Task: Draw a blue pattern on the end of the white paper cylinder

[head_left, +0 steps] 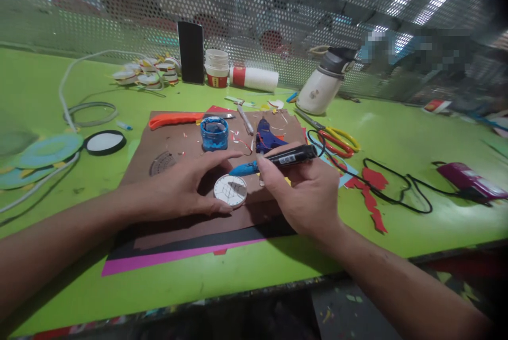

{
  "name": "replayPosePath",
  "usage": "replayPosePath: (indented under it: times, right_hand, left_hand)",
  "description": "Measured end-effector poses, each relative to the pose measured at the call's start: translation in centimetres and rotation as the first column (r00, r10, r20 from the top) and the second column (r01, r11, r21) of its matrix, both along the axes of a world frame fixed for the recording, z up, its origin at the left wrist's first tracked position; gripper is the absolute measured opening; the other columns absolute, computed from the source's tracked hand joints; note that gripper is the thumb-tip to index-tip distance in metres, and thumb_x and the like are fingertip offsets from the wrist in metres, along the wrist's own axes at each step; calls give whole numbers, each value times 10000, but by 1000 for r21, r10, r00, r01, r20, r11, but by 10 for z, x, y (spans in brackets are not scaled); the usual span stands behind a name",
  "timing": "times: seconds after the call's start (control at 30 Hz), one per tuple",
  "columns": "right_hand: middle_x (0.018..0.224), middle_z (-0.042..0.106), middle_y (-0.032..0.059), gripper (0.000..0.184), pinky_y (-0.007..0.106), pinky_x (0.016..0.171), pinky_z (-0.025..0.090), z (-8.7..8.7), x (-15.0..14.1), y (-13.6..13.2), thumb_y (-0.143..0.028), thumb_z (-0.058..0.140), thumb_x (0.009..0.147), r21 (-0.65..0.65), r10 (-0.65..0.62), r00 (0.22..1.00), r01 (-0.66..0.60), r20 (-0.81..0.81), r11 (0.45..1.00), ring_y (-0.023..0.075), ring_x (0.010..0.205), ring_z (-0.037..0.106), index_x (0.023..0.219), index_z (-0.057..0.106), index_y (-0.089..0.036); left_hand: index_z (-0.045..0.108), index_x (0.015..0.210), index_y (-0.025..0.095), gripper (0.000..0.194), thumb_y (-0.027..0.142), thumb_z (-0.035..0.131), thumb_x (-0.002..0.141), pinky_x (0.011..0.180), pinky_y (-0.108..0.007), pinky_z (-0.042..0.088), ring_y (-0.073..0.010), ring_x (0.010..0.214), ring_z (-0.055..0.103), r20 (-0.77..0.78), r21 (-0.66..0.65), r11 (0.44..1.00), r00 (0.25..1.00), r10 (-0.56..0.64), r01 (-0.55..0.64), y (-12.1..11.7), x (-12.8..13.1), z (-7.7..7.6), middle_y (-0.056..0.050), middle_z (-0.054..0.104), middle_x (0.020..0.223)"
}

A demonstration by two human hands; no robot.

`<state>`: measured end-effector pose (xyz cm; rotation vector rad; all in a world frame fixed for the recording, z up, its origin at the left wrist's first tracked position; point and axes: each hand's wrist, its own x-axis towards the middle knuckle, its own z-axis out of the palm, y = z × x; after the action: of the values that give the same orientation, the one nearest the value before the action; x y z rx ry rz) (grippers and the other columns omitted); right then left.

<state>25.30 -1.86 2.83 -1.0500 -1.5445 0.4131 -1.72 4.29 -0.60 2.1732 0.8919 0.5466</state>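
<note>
Head-worn, single view. Looking forward-down from 6 o'clock, close behind left hand (178,184) and right hand (311,191), facing perforated screen (238,11) at 12.

Lettering on black pen (292,157) too small to read. Blue glue gun (265,137) partly hidden behind right hand (307,191). Lower pale-blue disc (16,178) cut off, left edge. Beyond perforated screen (222,9), blurred.

I count one marker (289,157), one white disc (225,195), one blue-stained jar (215,142), one orange-handled cutter (174,119), one dark blue glue gun (265,137) and one black-rimmed round piece (105,142). Farther out I have one phone (191,54), one bottle (318,90), one purple device (468,179) and two stacks of paper cups, one upright (217,68), one lying (256,79). The yellow-tabbed discs (150,80) overlap too much for me to number, though I see more than three.
</note>
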Motion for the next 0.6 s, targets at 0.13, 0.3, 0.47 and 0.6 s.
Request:
replayPosePath:
  times: [0.13,0.3,0.47,0.6]
  right_hand:
    - [714,816,-20,197,307,643,691,4,-1,0,-287,855,973,-4,39,999,-39,-17,999,200,648,781,815,739,-298]
    - [769,848,-32,59,274,597,650,6,0,-2,-230,862,948,1,72,997,-72,-40,997,179,638,781,928,845,-283]
    - [850,920,4,81,293,674,693,6,3,-2,-284,902,1008,-28,117,992,-116,42,993,197,710,829,929,897,-273]
    - [832,916,0,76,273,659,676,2,4,-1,-248,926,1027,-21,142,989,-142,36,990,180,670,814,952,912,-253]
  left_hand:
    - [603,1962,450,1240,973,1026,921,1340,-636,693,-492,1537,809,67,56,998,998,4,-8,0,2,-7,-130,843,1702]
    - [615,1948,419,1101,696,1085,992,1435,-615,628,-481,1643,780,47,-18,998,997,-56,57,-6,1,9,-134,822,1786]
    - [551,1994,439,1107,558,1041,1009,1467,-619,601,-474,1703,769,81,-60,995,994,-69,74,-4,0,13,-121,848,1786]
    - [554,1995,416,1105,505,1026,999,1421,-581,646,-447,1605,836,79,-69,995,994,-70,76,-1,2,12,-106,895,1720]
